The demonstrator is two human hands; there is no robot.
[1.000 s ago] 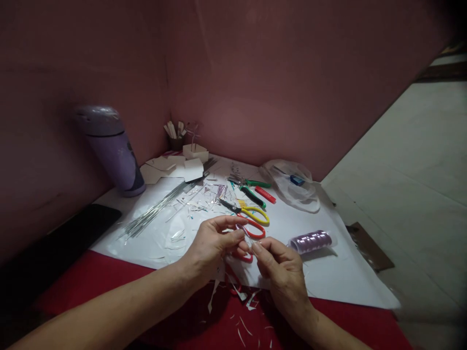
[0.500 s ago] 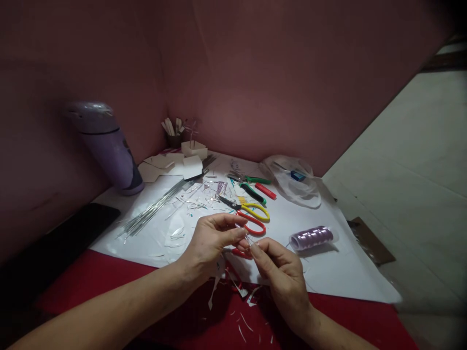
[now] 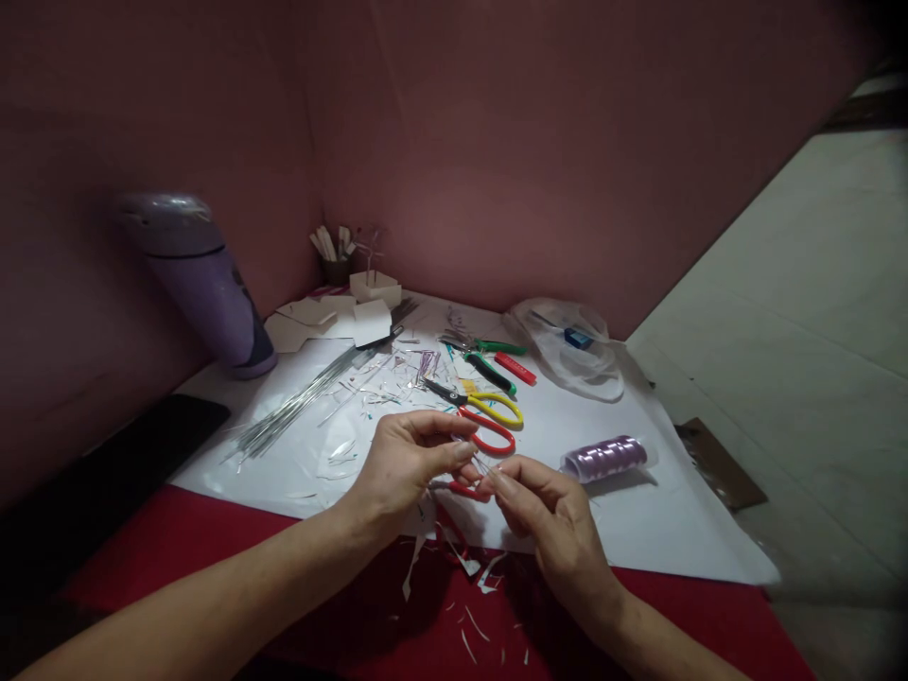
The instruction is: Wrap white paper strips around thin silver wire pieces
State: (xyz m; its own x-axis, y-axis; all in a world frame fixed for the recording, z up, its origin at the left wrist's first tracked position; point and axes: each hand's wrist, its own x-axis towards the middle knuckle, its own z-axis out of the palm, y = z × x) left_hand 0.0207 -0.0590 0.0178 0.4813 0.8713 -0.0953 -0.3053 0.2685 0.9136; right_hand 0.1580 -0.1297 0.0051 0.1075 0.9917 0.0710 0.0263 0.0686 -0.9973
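Observation:
My left hand pinches a thin wire between thumb and fingers above the front of the white paper. From the other side my right hand grips the same wire with thumb and index finger; a purple tint shows on it, but its full shape is hidden by the fingers. Just beyond the hands lie scissors with one yellow and one red handle. A spool of shiny purple thread rests on its side right of my right hand. Partly behind the hands is another red-handled tool.
Green-handled pliers, a red box and a plastic bag lie further back. A bundle of straight wires and scattered clippings cover the left side. A purple tumbler and a small white box stand behind.
Both hands stay pinched on the wire, with small finger shifts; my right hand's fingers sit slightly further right. The whole view has moved slightly.

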